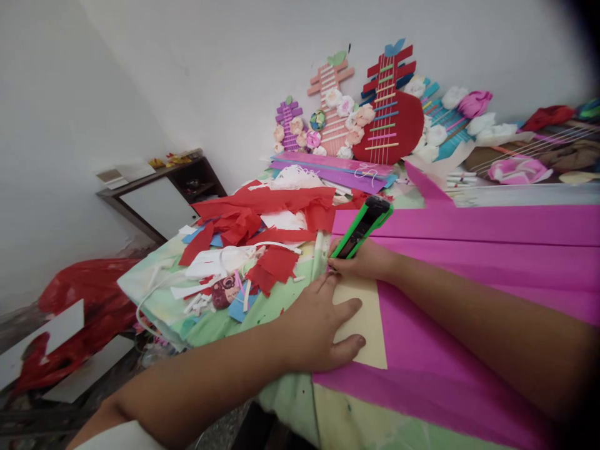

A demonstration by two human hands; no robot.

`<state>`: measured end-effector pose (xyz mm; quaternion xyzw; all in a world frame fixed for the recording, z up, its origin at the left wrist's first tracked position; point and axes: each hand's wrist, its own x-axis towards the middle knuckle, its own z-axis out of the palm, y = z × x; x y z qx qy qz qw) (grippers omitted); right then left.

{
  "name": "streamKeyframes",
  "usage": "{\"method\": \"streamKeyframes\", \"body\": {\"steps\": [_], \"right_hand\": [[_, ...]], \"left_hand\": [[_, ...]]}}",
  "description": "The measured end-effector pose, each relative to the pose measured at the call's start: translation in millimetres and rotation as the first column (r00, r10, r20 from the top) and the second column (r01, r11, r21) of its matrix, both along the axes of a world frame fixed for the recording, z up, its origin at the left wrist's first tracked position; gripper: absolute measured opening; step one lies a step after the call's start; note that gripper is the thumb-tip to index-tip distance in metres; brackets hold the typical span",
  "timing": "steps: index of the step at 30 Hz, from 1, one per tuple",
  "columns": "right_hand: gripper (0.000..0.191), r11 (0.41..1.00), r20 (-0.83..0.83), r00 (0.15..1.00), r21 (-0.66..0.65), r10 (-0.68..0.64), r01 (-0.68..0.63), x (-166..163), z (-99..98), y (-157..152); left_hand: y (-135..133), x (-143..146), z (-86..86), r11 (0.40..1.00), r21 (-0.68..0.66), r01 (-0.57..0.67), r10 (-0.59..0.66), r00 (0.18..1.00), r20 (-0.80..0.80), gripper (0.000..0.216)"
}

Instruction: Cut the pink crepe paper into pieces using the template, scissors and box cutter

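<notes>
My right hand [368,259] is closed around a green and black utility knife [363,226], held tilted with its lower end close to my left fingertips. The blade is hidden. Spread flat, my left hand [319,325] rests on a pale yellow sheet [368,312], thumb and fingers apart. Beneath that sheet lies a large magenta sheet [445,325], which runs off to the right over the table. Its left edge passes near both hands.
Torn red paper [276,200] and white scraps [220,259] are heaped left of the hands. Behind stand guitar-shaped crafts, including a red one [398,125] and a pink one [328,112], against the wall. A low cabinet [154,203] is at the left.
</notes>
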<state>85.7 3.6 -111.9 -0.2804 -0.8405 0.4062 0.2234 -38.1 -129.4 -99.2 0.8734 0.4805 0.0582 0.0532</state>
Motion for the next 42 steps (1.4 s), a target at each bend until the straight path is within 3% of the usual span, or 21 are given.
{"method": "streamKeyframes", "body": {"steps": [6, 19, 32, 42], "right_hand": [[0.014, 0.997, -0.079, 0.996, 0.067, -0.032, 0.037, 1.7, -3.8, 1.3], [0.017, 1.0, -0.084, 0.996, 0.005, -0.021, 0.021, 4.1, -0.2, 3.0], [0.016, 0.999, 0.066, 0.997, -0.037, 0.043, -0.04, 2.8, 2.4, 2.5], [0.019, 0.996, -0.03, 0.999, -0.083, -0.034, 0.031, 8.7, 4.5, 3.9]], "left_hand": [[0.2, 0.6, 0.3, 1.0, -0.006, -0.002, 0.002, 1.0, 0.004, 0.051], [0.7, -0.2, -1.9, 1.0, 0.012, 0.0, 0.0, 1.0, 0.001, 0.052], [1.3, -0.6, -2.7, 1.0, -0.008, 0.002, -0.002, 1.0, 0.006, 0.051], [1.1, 1.3, -0.7, 1.0, -0.011, 0.0, 0.0, 1.0, -0.028, 0.051]]}}
